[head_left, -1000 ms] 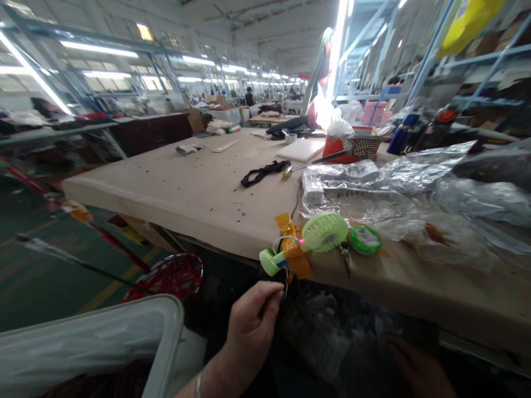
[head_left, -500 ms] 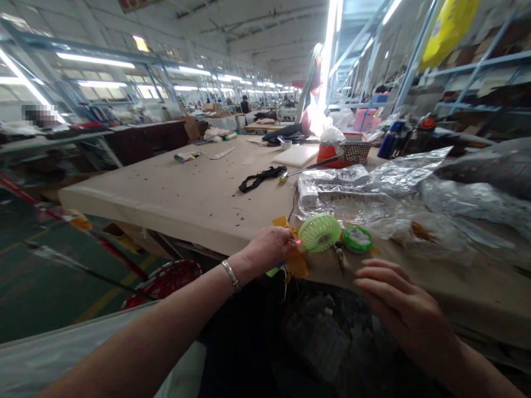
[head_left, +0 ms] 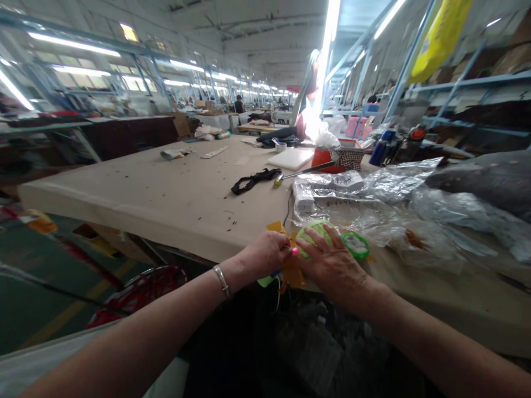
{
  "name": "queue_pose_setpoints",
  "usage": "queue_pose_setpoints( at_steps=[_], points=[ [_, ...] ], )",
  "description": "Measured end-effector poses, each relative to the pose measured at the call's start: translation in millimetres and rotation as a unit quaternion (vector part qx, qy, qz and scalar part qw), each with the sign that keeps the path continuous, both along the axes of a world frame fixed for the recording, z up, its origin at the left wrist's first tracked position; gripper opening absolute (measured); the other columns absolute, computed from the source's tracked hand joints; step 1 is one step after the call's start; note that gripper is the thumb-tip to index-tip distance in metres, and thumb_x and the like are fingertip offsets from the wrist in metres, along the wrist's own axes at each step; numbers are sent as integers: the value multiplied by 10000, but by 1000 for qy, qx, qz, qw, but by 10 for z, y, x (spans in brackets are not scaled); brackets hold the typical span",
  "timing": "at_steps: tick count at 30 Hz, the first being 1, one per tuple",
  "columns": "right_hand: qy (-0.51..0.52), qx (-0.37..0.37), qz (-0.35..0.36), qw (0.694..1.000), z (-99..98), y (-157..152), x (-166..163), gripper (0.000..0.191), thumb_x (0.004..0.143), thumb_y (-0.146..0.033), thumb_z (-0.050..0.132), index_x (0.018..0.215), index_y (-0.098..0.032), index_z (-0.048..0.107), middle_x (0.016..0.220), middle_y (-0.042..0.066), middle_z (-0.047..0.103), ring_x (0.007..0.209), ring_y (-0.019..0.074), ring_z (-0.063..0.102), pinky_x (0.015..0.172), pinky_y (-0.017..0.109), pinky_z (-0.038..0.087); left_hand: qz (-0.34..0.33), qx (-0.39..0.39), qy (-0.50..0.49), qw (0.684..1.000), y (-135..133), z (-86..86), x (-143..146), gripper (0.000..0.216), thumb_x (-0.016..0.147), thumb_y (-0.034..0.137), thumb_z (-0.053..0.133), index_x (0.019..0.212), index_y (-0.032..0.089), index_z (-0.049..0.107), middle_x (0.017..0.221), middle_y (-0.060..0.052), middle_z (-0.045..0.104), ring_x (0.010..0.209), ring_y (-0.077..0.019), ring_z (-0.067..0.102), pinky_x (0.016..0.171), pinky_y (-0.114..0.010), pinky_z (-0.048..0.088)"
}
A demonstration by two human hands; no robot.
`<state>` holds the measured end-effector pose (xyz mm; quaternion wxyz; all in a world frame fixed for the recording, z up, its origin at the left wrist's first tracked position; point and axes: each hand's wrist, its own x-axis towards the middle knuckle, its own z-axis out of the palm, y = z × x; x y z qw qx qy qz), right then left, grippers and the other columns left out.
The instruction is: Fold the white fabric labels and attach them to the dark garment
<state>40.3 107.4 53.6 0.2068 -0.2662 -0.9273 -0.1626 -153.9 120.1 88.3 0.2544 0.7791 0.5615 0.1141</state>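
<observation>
Resting open on the green fan (head_left: 317,224), likely light and breakable, the right hand (head_left: 334,271) could hold its edge; I can't tell if the left hand (head_left: 265,257) grips.

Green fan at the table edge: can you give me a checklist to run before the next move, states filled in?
1. Right hand on the green fan: ok, fingers over its head.
2. Left hand at the pink light: ok, fingertips beside it.
3. Fan head uncovered: not ok, partly hidden by fingers.
4. Orange tape present: ok.
5. White cable connected: cannot tell, upper end hidden.
</observation>
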Motion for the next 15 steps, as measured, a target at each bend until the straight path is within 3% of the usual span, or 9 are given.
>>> queue_pose_setpoints(
  at_steps=[4,8,11,15],
  points=[
    [11,7,44,999,-69,-25,-30,306,898,-145,491,1187,-137,590,1174,67,613,1288,286,374,1174,538,49,2,2,-13,1000,6,-35,-25,228,826,218,493,618,140,543,590,0,523,578,-106,446,558,-223,329],
    [9,15,58,998,-82,-33,-19,325,908,-118,432,1192,-121,590,1177,74,620,1284,280,387,1183,523,-11,5,6,-19,1000,15,-68,-38,211,820,230,490,643,140,564,600,-3,528,578,-107,447,548,-228,318],
    [-1,23,57,998,-109,-27,-22,353,906,-110,423,1226,-100,573,1210,87,608,1289,284,388,1186,527,-2,6,12,-10,1000,18,-74,-38,222,820,233,488,629,141,555,580,2,509,560,-101,432,536,-232,305],
    [-7,4,58,998,-87,-34,-35,365,899,-125,479,1255,-93,554,1242,107,593,1311,286,386,1178,538,110,1,5,6,1000,13,-12,-22,205,822,237,496,677,137,600,613,-16,568,580,-112,465,560,-237,335]
  ],
)
